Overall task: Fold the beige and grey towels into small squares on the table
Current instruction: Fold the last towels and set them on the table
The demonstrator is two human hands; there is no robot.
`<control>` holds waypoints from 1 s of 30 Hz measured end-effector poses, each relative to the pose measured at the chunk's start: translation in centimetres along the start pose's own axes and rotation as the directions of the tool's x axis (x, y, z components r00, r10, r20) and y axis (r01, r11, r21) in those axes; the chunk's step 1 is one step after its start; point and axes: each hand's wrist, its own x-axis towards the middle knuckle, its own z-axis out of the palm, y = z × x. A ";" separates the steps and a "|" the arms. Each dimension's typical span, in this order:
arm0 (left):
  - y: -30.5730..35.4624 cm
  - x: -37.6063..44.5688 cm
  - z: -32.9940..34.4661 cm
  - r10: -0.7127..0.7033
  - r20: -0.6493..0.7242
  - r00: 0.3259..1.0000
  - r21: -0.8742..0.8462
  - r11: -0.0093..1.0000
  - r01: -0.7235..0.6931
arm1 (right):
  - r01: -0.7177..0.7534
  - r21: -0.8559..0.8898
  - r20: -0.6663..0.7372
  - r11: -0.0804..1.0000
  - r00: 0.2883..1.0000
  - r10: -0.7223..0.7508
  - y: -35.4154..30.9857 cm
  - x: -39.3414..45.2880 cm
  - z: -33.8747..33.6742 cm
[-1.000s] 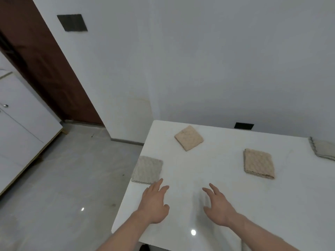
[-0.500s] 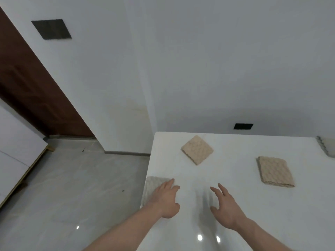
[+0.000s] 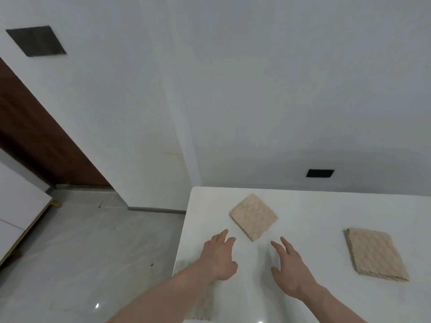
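Both hands, left [image 3: 219, 258] and right [image 3: 289, 269], open-fingered over the white bench [image 3: 314, 206], gripping nothing. Folded beige towel [image 3: 253, 216] just ahead; no writing legible.

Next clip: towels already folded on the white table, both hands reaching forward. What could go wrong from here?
1. The grey towel lies at the table's left edge, under the left forearm; an arm sweep may drag it off.
2. Both the left hand and right hand are open near the diamond-turned beige towel; a careless grab might undo its folds.
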 end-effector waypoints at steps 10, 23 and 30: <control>1.0 10.8 2.3 0.010 -0.089 0.996 -0.041 0.999 -0.013 | -0.016 -0.032 -0.064 0.999 0.998 0.014 0.9 9.5 -0.1; -0.3 17.7 4.3 0.015 -0.118 0.993 -0.028 0.999 -0.019 | 0.002 -0.186 -0.022 0.983 1.000 -0.007 1.2 18.5 1.6; -2.2 19.7 2.1 0.097 -0.082 0.992 0.065 0.994 -0.092 | -0.097 -0.210 -0.102 0.973 0.992 0.077 -0.3 18.0 2.8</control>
